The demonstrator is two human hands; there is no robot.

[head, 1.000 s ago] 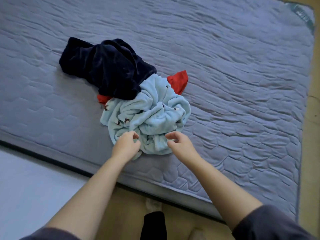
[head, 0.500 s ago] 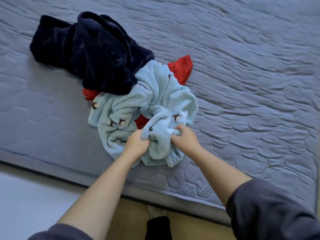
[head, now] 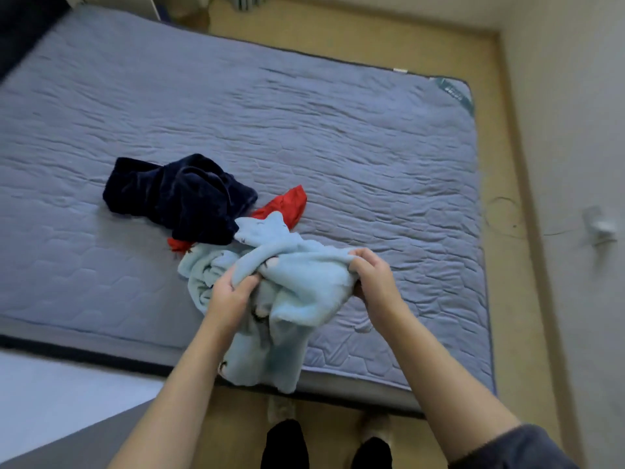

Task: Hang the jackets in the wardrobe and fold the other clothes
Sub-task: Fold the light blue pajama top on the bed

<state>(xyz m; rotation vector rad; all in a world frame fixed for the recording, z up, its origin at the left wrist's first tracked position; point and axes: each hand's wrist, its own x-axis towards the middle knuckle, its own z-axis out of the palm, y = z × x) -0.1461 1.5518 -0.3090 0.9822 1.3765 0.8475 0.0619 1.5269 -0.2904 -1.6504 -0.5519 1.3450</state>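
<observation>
Head view: left hand [head: 227, 296] and right hand [head: 372, 282], fingers curled, both grip blue fleece [head: 297, 292], lifted over mattress [head: 372, 147] near edge. Navy garment [head: 176, 198] and red cloth [head: 287, 206] lie just behind, mid-mattress.

A fleece garment [head: 304, 289] hangs between the left hand [head: 230, 296] and the right hand [head: 372, 282], which grip it over the mattress [head: 338, 130]; its lower part trails past the near edge. Beyond the left hand, a velvety garment [head: 179, 198] lies heaped on a thin garment [head: 287, 204].
</observation>
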